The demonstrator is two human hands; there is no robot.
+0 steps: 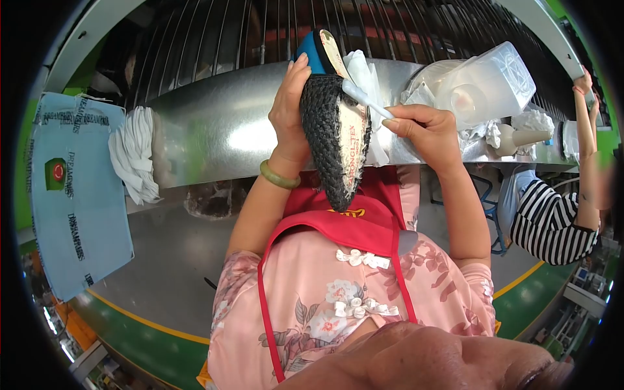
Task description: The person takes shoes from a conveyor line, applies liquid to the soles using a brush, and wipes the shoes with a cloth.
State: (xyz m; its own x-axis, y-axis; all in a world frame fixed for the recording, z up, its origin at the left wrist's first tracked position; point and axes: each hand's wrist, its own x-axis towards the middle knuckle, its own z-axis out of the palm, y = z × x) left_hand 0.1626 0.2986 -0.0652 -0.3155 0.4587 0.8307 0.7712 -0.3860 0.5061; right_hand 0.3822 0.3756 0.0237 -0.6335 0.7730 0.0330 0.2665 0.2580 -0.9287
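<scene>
My left hand (pixel 290 107), with a green bangle at the wrist, is wrapped round the side of a shoe upper (pixel 318 130). It is black and woven, pulled over a blue last (pixel 313 55), with its toe pointing down toward my apron. Its underside faces right and shows a pale insole board (pixel 353 140) with red print and frayed edges. Between the thumb and fingers of my right hand (pixel 426 130) is a white toothbrush-like brush (pixel 370 101). The brush's head is at the upper's edge near the insole; whether it touches I cannot tell.
Metal bars (pixel 260 32) run behind the steel bench (pixel 221 136). Clear plastic containers (pixel 484 84), crumpled paper and a pale bottle (pixel 520 138) stand to the right. White cloths (pixel 134 153) and a blue box (pixel 81 195) are left. Another person (pixel 552 221) in stripes works at far right.
</scene>
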